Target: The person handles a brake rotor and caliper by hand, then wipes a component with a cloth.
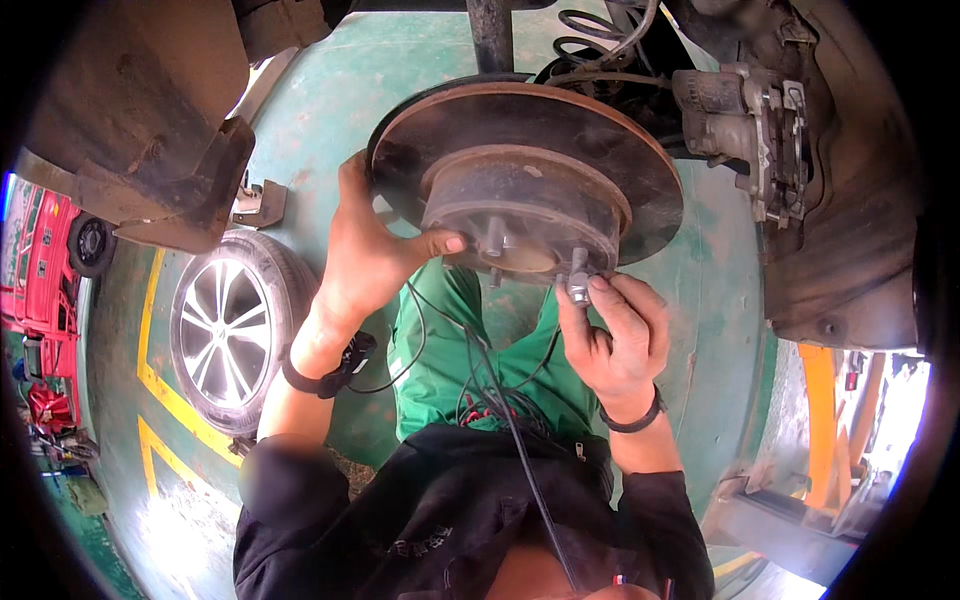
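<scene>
A rusty brake disc (pixel 530 120) with a raised centre hub (pixel 525 190) and protruding studs (pixel 494 236) faces me at the top middle. My left hand (pixel 380 250) is closed on the disc's left side, thumb across the hub's lower part. At the lower right of the hub, my right hand (pixel 615 335) pinches a small silver nut (pixel 579 289) against a stud. Whether the nut is threaded onto it I cannot tell.
A brake caliper (pixel 740 130) sits right of the disc, below a coiled spring (pixel 590 35). Dark wheel-well panels (pixel 130 110) hang at both sides. A loose wheel (pixel 225 330) lies lower left, near a red vehicle (pixel 40 270). An orange lift post (pixel 818 430) stands at the right.
</scene>
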Available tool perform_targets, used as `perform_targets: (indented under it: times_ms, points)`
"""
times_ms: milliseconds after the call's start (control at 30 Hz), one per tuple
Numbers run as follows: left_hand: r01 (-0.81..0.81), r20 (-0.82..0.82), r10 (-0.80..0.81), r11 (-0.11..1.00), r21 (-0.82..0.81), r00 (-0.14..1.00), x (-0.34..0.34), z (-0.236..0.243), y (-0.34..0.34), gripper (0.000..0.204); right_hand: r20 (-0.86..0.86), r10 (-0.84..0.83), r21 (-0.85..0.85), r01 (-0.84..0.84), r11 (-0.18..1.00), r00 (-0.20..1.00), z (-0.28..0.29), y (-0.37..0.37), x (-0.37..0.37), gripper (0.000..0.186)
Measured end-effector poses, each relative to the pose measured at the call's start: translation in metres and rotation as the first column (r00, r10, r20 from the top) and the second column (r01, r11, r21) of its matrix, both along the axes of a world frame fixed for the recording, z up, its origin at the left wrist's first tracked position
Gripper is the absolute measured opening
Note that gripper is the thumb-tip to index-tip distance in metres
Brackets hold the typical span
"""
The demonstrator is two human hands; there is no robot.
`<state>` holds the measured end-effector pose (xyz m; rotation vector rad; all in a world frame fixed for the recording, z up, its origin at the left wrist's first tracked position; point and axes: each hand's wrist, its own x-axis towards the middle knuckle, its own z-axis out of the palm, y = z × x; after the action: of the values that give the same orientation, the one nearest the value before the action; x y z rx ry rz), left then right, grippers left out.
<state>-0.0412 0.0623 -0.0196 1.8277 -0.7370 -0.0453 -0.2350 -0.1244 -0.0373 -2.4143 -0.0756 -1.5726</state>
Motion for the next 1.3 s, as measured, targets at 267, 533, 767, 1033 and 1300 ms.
perform_targets:
  times_ms: [267, 533, 767, 1033, 1300]
  points:
    - [0.020, -0.031, -0.021, 0.999, -0.037, 0.999, 0.001, -0.002, -0.002, 0.111, 0.055, -0.056, 0.014, 0.055, 0.998, 0.997, -0.002, 0.004, 0.010, 0.042]
    - [0.021, -0.032, -0.022, 0.999, -0.042, 0.999, -0.003, 0.000, -0.006, 0.107, -0.156, -0.219, 0.060, 0.230, 0.971, 0.963, 0.010, 0.004, 0.012, 0.043]
    - [0.016, -0.054, -0.017, 0.999, -0.030, 0.998, -0.001, 0.000, -0.004, 0.107, -0.254, -0.285, 0.121, 0.323, 0.939, 0.924, 0.022, 0.014, 0.015, 0.049]
    - [0.007, -0.060, -0.008, 1.000, -0.015, 0.998, -0.002, 0.002, -0.001, 0.106, -0.350, -0.186, 0.310, 0.301, 0.902, 0.918, 0.025, 0.027, 0.012, 0.049]
    - [0.035, -0.037, -0.037, 0.997, -0.063, 0.999, 0.001, -0.002, 0.000, 0.104, -0.161, 0.319, 0.893, 0.001, 0.449, 0.934, 0.024, 0.035, 0.010, 0.057]
